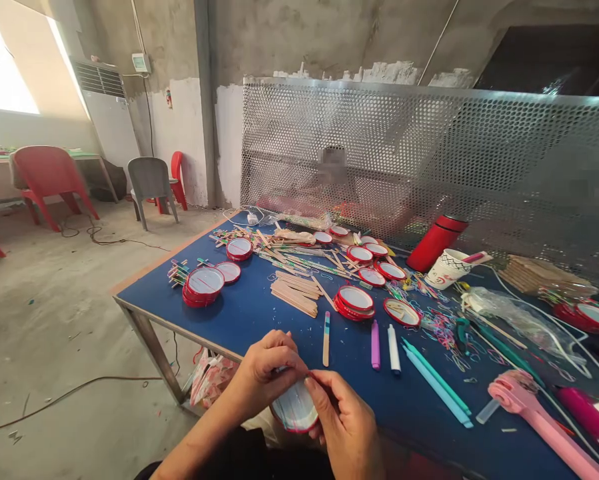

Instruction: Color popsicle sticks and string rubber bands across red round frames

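A small round red-rimmed drum [295, 408] with a pale face and thin pinkish lines across it is held near the table's front edge. My right hand [346, 420] grips its right rim, thumb on top and fingers curled beneath. Over the far rim bends my left hand [272, 370], its fingers pinched close to the right thumb; any thin thread between them is too small to make out. Just beyond the hands lies a craft stick [326, 340] with a coloured end. A purple marker [376, 345] and a white marker [394, 349] lie to its right.
Stacked red-rimmed drums [354, 303] and loose wooden sticks [295, 293] cover the table's middle. Turquoise pens [436, 383], a pink tool [539, 413], tangled rubber bands [442, 327], a paper cup [448, 269] and a red flask [436, 243] sit rightward. A perforated metal panel [404, 147] stands behind.
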The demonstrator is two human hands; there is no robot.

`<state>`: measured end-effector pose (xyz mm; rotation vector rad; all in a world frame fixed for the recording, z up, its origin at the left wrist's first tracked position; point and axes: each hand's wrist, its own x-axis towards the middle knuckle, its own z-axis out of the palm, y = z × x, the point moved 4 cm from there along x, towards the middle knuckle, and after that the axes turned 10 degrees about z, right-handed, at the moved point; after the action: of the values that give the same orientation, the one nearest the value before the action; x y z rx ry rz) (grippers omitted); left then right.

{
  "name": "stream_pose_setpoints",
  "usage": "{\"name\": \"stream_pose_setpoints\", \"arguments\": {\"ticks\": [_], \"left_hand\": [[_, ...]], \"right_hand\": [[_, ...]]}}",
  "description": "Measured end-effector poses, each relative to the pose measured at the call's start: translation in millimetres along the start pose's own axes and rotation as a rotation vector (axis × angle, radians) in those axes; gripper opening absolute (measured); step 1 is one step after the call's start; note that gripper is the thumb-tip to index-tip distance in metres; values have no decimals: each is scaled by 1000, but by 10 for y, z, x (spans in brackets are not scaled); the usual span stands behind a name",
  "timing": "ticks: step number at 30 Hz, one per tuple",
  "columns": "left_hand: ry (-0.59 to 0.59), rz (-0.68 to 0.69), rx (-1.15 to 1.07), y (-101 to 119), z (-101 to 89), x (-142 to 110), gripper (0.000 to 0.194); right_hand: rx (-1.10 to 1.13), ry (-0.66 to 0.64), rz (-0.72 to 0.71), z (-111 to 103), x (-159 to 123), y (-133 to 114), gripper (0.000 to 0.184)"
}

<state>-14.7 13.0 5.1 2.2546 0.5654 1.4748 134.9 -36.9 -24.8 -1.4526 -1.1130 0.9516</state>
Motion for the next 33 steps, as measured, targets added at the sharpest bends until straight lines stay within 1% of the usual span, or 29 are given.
{"name": "stream_pose_setpoints", "arguments": {"ticks": [3,6,8,11,14,16,26,33], "left_hand": [[35,-37,-39,-13,-5,0,27],[31,-123,-34,2,-5,20,21],[-2,-209,-40,9,-2,31,15],[-26,-300,-73,18,-5,38,10],[5,-346,-126,17,-8,41,9],[33,-379,-162,11,-2,39,8],[156,-530,-275,-17,21,17,8],[190,-551,-288,-23,44,7,9]], "right_hand": [[10,-14,-2,10,21,21,38],[22,-19,-35,17,39,46,37],[-2,13,-66,14,42,70,38],[-91,107,-146,-1,30,93,40],[-158,175,-234,-11,13,95,39],[-172,188,-263,-8,9,99,38],[-170,178,-271,4,-3,141,38],[-150,182,-281,-22,-14,118,33]]}}
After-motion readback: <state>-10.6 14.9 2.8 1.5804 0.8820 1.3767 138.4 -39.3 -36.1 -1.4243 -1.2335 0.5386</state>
